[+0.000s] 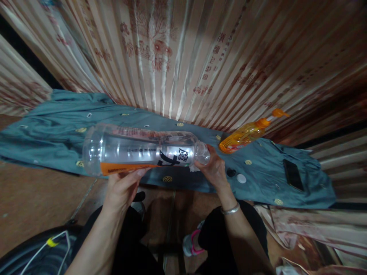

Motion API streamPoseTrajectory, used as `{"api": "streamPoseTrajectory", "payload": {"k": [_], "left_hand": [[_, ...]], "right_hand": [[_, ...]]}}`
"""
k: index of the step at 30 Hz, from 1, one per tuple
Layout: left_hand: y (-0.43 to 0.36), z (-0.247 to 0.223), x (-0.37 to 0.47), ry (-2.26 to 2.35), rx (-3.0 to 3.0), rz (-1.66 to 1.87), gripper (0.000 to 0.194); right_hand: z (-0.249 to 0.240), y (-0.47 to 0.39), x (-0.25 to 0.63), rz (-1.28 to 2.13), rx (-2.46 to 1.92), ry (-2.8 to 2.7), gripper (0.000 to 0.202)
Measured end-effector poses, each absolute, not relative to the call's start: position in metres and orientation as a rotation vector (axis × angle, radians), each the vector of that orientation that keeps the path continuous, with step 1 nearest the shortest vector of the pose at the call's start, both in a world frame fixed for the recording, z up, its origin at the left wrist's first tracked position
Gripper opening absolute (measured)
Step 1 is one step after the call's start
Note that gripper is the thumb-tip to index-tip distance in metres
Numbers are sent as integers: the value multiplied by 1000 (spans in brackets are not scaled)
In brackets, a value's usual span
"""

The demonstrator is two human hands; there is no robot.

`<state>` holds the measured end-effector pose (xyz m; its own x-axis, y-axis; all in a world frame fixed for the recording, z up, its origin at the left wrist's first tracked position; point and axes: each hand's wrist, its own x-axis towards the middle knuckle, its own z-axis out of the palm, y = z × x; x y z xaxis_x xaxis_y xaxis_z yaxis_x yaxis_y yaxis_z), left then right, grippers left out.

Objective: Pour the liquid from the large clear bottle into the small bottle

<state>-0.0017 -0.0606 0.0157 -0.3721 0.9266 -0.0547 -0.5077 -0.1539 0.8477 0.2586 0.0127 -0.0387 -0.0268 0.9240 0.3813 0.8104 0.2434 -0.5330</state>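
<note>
A clear plastic bottle (pixel 134 147) with an orange and silver label lies sideways in the air, above a cloth-covered surface. Its uncapped-looking neck points right. My left hand (pixel 123 185) grips the bottle's body from below, thumb along the orange strip. Around the neck, the fingers of my right hand (pixel 213 168) are closed; a bit of white material shows under them, too small to name. Right of that hand, a black round cap (pixel 231 173) and a white round cap (pixel 241 178) lie on the cloth.
Behind stands an orange pump bottle (pixel 243 136) on the blue-green cloth (pixel 160 118). A dark phone (pixel 293 175) lies at the right. Pleated curtains (pixel 183 57) hang along the back. A black bucket-like container (pixel 37 252) with a white handle sits on the floor at lower left.
</note>
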Motion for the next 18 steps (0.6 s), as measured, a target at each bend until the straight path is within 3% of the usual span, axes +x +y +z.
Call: {"api": "streamPoseTrajectory", "payload": {"k": [18], "left_hand": [[-59, 16, -1, 994, 630, 1727, 63]], "right_hand": [[-38, 12, 257, 185, -1599, -1852, 57]]}}
